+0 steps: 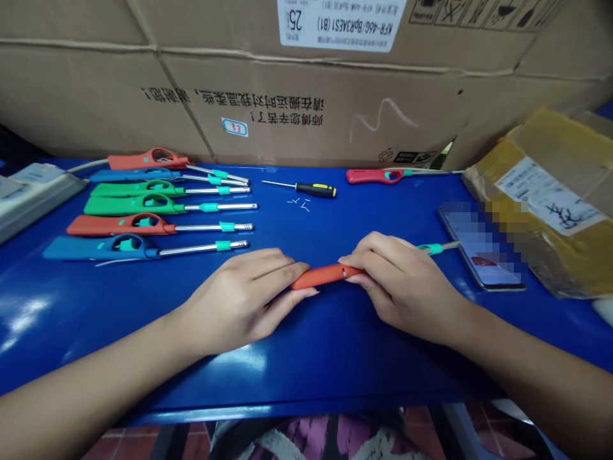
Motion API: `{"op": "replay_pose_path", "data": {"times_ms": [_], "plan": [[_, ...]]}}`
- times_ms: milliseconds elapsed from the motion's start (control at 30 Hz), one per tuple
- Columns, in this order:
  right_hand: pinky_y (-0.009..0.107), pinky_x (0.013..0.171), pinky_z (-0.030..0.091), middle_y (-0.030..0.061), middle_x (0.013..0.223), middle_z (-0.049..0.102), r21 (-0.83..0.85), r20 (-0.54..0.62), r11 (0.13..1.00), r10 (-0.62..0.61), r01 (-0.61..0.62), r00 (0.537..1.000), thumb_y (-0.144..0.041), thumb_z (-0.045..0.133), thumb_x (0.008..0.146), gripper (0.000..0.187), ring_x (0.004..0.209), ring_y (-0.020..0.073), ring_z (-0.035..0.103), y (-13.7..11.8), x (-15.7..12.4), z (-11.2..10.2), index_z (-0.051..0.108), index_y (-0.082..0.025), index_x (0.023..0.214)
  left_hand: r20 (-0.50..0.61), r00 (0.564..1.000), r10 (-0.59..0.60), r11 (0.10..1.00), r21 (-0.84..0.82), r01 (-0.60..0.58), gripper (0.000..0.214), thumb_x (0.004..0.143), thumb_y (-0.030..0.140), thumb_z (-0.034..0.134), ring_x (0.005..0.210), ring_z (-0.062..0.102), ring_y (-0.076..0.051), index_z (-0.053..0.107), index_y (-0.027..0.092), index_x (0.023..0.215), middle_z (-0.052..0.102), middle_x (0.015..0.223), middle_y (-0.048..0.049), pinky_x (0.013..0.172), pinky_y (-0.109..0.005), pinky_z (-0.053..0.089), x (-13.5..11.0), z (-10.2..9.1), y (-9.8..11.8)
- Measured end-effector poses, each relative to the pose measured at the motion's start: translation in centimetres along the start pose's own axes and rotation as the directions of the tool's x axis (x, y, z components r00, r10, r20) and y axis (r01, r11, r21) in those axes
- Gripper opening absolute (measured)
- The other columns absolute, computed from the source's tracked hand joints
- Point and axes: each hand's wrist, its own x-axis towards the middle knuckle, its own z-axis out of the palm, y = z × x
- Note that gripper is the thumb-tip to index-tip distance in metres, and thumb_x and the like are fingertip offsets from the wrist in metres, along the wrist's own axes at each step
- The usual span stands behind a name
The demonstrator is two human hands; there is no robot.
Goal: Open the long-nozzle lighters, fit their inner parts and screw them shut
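Observation:
Between my two hands is an orange long-nosed lighter (323, 276), held level a little above the blue table. My left hand (246, 291) pinches the end of its handle between thumb and fingers. My right hand (402, 281) is closed around the trigger part, which it hides. Past the right fingers, the lighter's green collar and metal nozzle stick out to the right, near a phone (483, 249). Beyond my hands lie a black and yellow screwdriver (316, 190) and several small white screws (301, 204).
At the left lies a row of several lighters, with a blue lighter (103, 248) nearest me. A red lighter (373, 176) is at the back right. A big cardboard box (287, 76) walls off the back; a taped parcel (541, 191) stands right, a white power strip (38, 191) left.

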Motion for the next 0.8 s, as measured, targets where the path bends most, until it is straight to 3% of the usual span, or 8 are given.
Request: {"op": "replay_pose_path", "data": {"times_ms": [100, 200, 333, 433, 533, 633, 700, 800], "plan": [[0.035, 0.075, 0.049, 0.0097, 0.102, 0.067, 0.018, 0.004, 1.000, -0.003, 0.003, 1.000, -0.017, 0.046, 0.102, 0.020, 0.088, 0.0201, 0.059, 0.0, 0.1, -0.1, 0.063, -0.015, 0.111, -0.019, 0.997, -0.077, 0.994, -0.075, 0.076, 0.018, 0.095, 0.019, 0.065, 0.077, 0.068, -0.017, 0.071, 0.007, 0.107, 0.075, 0.091, -0.0099, 0.073, -0.029, 0.056, 0.3, -0.3, 0.5], [0.038, 0.083, 0.048, 0.0121, 0.114, 0.067, -0.025, 0.012, 0.999, -0.031, 0.031, 0.999, -0.023, 0.047, 0.103, 0.026, 0.101, 0.0234, 0.060, 0.2, 0.3, -0.2, 0.059, -0.014, 0.124, 0.037, 0.936, -0.350, 0.895, -0.282, 0.345, 0.020, 0.097, 0.028, 0.063, 0.061, 0.064, -0.012, 0.072, 0.014, 0.087, 0.071, 0.073, -0.0022, 0.057, -0.024, 0.053, 1.0, -0.5, 0.8], [0.039, 0.078, 0.046, 0.0133, 0.119, 0.068, -0.194, 0.054, 0.975, -0.101, 0.110, 0.993, -0.042, 0.051, 0.102, 0.048, 0.099, 0.0251, 0.060, 0.4, 0.4, -0.4, 0.051, -0.015, 0.142, 0.305, 0.734, -0.606, 0.467, -0.611, 0.639, 0.035, 0.100, 0.041, 0.054, 0.046, 0.061, -0.011, 0.070, 0.014, 0.083, 0.070, 0.063, -0.0012, 0.042, -0.021, 0.050, 1.6, -0.2, 0.7], [0.036, 0.072, 0.043, 0.0099, 0.112, 0.072, -0.239, 0.041, 0.962, -0.128, 0.134, 0.991, -0.037, 0.048, 0.104, 0.040, 0.090, 0.0223, 0.061, 0.4, 0.4, -0.5, 0.056, -0.017, 0.138, 0.401, 0.682, -0.612, 0.280, -0.696, 0.661, 0.037, 0.103, 0.042, 0.048, 0.046, 0.063, -0.013, 0.070, 0.012, 0.108, 0.072, 0.065, -0.0032, 0.039, -0.021, 0.050, 1.6, 0.1, 0.5], [0.035, 0.069, 0.043, 0.0087, 0.111, 0.074, -0.216, 0.013, 0.968, -0.131, 0.131, 0.991, -0.032, 0.047, 0.105, 0.035, 0.087, 0.0216, 0.062, 0.4, 0.4, -0.5, 0.060, -0.014, 0.131, 0.224, 0.789, -0.572, 0.541, -0.619, 0.569, 0.036, 0.104, 0.039, 0.049, 0.058, 0.069, -0.012, 0.071, 0.014, 0.116, 0.075, 0.077, -0.0042, 0.054, -0.022, 0.059, 1.3, 0.1, 0.3], [0.036, 0.070, 0.045, 0.0084, 0.113, 0.074, -0.170, -0.003, 0.977, -0.129, 0.126, 0.992, -0.028, 0.050, 0.103, 0.031, 0.089, 0.0221, 0.064, 0.5, 0.3, -0.4, 0.062, -0.013, 0.128, -0.007, 0.961, -0.276, 0.912, -0.319, 0.259, 0.028, 0.097, 0.033, 0.065, 0.091, 0.072, -0.015, 0.072, 0.014, 0.117, 0.075, 0.104, -0.0081, 0.085, -0.025, 0.061, 0.9, -0.2, 0.0], [0.036, 0.072, 0.046, 0.0074, 0.114, 0.075, -0.133, -0.004, 0.984, -0.116, 0.114, 0.993, -0.027, 0.052, 0.102, 0.030, 0.091, 0.0222, 0.065, 0.5, 0.1, -0.2, 0.063, -0.013, 0.127, -0.035, 0.996, -0.083, 0.985, -0.155, 0.077, 0.031, 0.094, 0.026, 0.069, 0.103, 0.070, -0.016, 0.069, 0.010, 0.121, 0.072, 0.112, -0.0108, 0.096, -0.025, 0.057, 0.6, -0.3, -0.2], [0.035, 0.074, 0.046, 0.0048, 0.115, 0.076, -0.096, -0.016, 0.992, -0.084, 0.082, 0.996, -0.027, 0.053, 0.102, 0.029, 0.093, 0.0212, 0.067, 0.4, 0.0, 0.0, 0.065, -0.015, 0.125, -0.048, 0.999, -0.001, 0.998, -0.057, -0.002, 0.028, 0.096, 0.019, 0.066, 0.100, 0.070, -0.015, 0.067, 0.006, 0.121, 0.073, 0.110, -0.0123, 0.095, -0.023, 0.057, 0.3, -0.1, -0.3]]}}
